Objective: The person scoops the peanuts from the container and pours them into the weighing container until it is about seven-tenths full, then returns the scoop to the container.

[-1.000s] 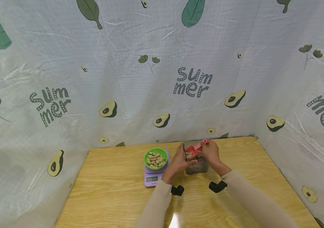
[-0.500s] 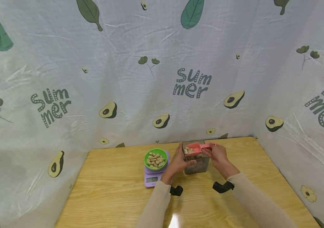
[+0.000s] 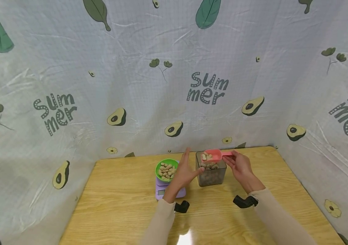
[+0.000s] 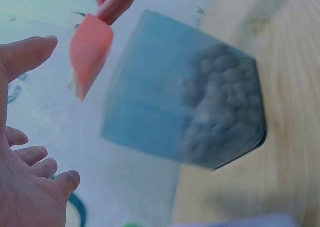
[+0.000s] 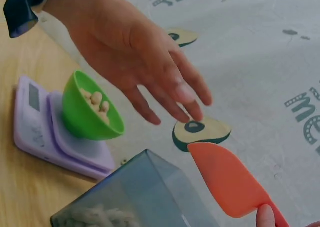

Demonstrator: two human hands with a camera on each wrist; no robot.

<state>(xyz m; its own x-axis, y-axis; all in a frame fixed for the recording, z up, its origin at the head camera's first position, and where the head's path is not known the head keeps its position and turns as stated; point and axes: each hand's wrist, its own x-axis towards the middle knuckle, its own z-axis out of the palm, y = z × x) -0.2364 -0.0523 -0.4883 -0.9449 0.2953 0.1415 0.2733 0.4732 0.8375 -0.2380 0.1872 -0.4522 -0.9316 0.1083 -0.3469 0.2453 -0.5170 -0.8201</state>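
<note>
My right hand grips the handle of a pink scoop, which carries a few unshelled peanuts and hangs just over a clear grey bin. More peanuts fill the lower part of that bin, as the left wrist view shows. My left hand is spread with straight fingers, apart from the bin's left side and partly in front of a green bowl. Peanuts lie in this bowl, which sits on a purple kitchen scale.
The wooden table ends at the back against a hanging sheet printed with avocados and lettering. My left forearm partly covers the scale's display in the head view.
My left hand has let go of the bin and moved left toward the bowl. The scoop has risen out of the bin with peanuts in it, the right hand shifting slightly right.
</note>
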